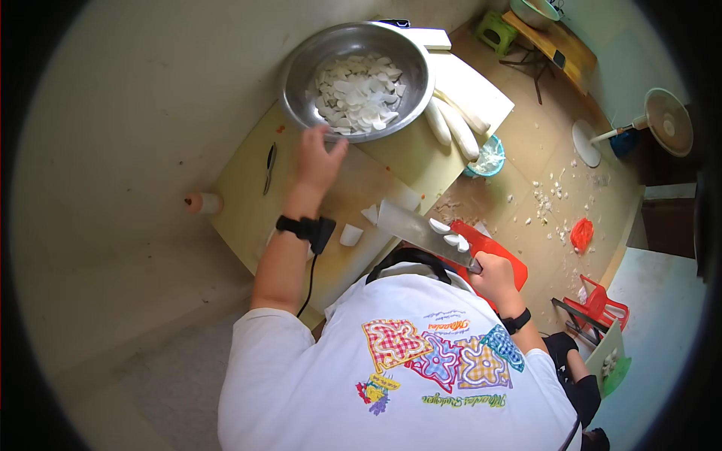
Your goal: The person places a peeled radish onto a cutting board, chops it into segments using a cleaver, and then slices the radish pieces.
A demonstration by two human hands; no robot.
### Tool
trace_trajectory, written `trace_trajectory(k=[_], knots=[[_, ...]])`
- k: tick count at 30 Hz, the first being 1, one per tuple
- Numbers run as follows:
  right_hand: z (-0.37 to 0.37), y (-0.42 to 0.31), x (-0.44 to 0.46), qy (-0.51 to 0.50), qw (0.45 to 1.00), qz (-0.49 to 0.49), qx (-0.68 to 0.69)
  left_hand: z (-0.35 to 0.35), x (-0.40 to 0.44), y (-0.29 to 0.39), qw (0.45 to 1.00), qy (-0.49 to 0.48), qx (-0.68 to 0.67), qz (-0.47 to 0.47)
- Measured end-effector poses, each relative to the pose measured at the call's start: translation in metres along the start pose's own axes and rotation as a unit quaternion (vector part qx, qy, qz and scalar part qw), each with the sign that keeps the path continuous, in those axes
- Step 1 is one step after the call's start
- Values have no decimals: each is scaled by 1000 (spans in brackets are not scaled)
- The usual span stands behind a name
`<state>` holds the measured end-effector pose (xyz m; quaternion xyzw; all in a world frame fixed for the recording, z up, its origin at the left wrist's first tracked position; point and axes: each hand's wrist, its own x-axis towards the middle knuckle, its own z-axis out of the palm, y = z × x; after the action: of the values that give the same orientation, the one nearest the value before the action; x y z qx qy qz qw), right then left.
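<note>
My right hand [495,279] grips the handle of a wide-bladed cleaver [412,230], held at the near edge of the table. A few white slices [456,242] lie on or beside its blade; I cannot tell which. Fingers apart, my left hand [320,159] is at the near rim of a large metal bowl [295,89], with nothing visible in it. White vegetable slices [359,94] are heaped in the bowl. A short cut chunk [350,235] sits left of the cleaver. Several long, pale peeled vegetables [456,126] rest right of the bowl.
A peeler-like tool [269,169] lies on the table [244,161] at left, near a pink-capped bottle [203,202]. A blue basket [487,159] of scraps stands beyond the right edge. Scraps litter the floor around a red bag [581,235]; a fan [667,122] stands farther right.
</note>
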<state>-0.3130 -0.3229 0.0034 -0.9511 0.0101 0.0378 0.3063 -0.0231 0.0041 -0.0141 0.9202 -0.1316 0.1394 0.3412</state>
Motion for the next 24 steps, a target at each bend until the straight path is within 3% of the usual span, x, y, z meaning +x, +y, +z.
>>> trace_trajectory(k=[2, 4, 7, 11, 17, 19, 23, 24], knots=[[2, 1, -1, 5, 1000, -5, 5, 8, -34, 1, 972, -220, 78, 20], [2, 1, -2, 9, 1000, -8, 8, 33, -79, -13, 937, -337, 81, -50], [-1, 0, -3, 15, 1000, -1, 7, 51, -116, -10, 910, -385, 127, -91], [-5, -2, 0, 24, 1000, 9, 1, 56, -123, 2, 894, -414, 133, -105], [-8, -8, 4, 15, 1000, 0, -19, 79, -136, -14, 911, -368, 107, -156], [-8, -9, 4, 10, 1000, -5, -22, 89, -143, -21, 935, -321, -53, -142], [-8, -10, 1, 8, 999, -15, -30, 72, -109, -32, 929, -257, -111, -240], [-7, -10, 3, 11, 999, -27, -35, 65, -92, -43, 937, -232, -163, -206]])
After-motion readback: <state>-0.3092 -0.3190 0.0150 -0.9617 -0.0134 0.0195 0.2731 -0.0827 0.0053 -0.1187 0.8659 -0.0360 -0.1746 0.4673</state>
